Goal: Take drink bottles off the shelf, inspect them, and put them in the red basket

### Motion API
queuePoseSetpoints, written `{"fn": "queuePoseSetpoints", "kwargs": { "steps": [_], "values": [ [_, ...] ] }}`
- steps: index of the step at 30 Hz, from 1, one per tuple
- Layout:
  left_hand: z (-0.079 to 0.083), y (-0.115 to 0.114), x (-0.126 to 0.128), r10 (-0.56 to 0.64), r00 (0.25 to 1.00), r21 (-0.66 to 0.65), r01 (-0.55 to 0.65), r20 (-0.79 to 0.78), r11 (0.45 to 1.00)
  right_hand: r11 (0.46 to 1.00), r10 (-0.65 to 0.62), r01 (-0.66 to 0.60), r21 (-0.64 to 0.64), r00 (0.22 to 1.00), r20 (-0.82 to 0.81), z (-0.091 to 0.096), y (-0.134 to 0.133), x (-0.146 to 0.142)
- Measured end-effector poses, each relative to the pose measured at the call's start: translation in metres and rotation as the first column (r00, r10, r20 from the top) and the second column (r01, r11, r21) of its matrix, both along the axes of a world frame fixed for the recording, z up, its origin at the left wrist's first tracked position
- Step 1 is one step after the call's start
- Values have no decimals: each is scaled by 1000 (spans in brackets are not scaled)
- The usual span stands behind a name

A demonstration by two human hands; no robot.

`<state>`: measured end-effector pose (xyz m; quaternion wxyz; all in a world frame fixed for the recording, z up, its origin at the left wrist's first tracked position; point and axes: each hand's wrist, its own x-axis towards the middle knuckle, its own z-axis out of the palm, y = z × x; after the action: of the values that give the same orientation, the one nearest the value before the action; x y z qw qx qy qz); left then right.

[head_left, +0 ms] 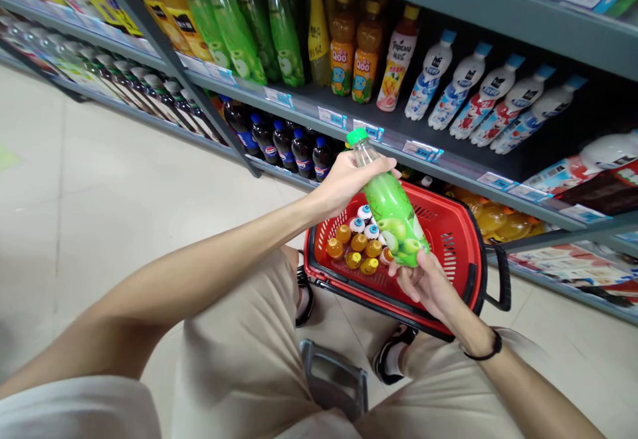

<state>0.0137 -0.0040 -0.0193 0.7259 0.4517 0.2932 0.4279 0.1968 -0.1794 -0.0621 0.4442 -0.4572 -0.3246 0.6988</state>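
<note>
I held the green apple-drink bottle (393, 210) tilted above the red basket (468, 240), my left hand (349, 180) wrapped round its neck, my right hand (423, 279) cupping its base. Small capped bottles (356, 243) stood inside the basket, beside the drinks shelf (448, 167).

Pale tiled floor (124, 180) with a red shopping basket (463, 240) sitting on it, right up near the grey shelves (448, 153). Those are packed with drink bottles: green (239, 34) and orange ones (353, 54) up top, dark cola bottles (284, 150) lower down.
</note>
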Motion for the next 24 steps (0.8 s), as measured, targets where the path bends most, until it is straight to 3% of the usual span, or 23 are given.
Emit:
{"fn": "queuePoseSetpoints", "kwargs": {
  "steps": [5,10,14,18,24],
  "values": [
    [1,0,0,-22,999,0,22,24,1000,991,-27,21,-135,999,-46,-2,-1,-1],
    [0,1,0,-54,998,-15,55,27,998,983,10,-38,-181,988,-154,0,-1,0],
    [0,-2,-1,-103,994,76,100,27,992,973,-2,-50,-227,975,-221,4,0,1],
    [1,-8,1,-127,992,172,124,4,977,971,-107,53,-233,968,-225,5,7,3],
    [-7,-8,11,-84,996,156,85,-13,984,953,-265,249,-172,961,-80,7,18,-1]
  ]
}}
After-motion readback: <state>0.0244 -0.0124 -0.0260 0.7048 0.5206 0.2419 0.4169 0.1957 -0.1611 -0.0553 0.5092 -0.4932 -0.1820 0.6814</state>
